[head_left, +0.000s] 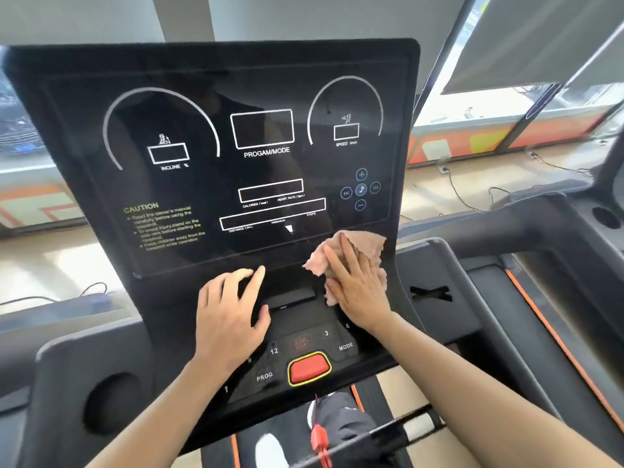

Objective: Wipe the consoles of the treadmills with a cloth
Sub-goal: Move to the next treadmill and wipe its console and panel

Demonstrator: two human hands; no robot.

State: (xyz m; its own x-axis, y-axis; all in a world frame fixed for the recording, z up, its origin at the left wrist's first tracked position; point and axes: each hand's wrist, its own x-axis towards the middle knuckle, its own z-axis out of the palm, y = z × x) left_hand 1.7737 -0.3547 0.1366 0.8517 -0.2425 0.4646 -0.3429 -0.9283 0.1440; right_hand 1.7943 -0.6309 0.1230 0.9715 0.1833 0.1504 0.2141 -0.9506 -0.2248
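Right hand [354,285] flat, pressing cloth [366,246] on console [101,130]

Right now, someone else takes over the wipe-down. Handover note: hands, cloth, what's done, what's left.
Right hand: flat, pressing the pink cloth on the console, at the lower right edge of the display panel, just above the button deck.
Left hand: empty, palm down on the ledge below the display, left of the centre slot.
Done: cannot tell from this view; the screen shows reflections but no clear wiped track.
Left: judging by where the cloth sits, probably the upper display and the button deck around the red stop button. A second treadmill stands to the right; its console is not in view.
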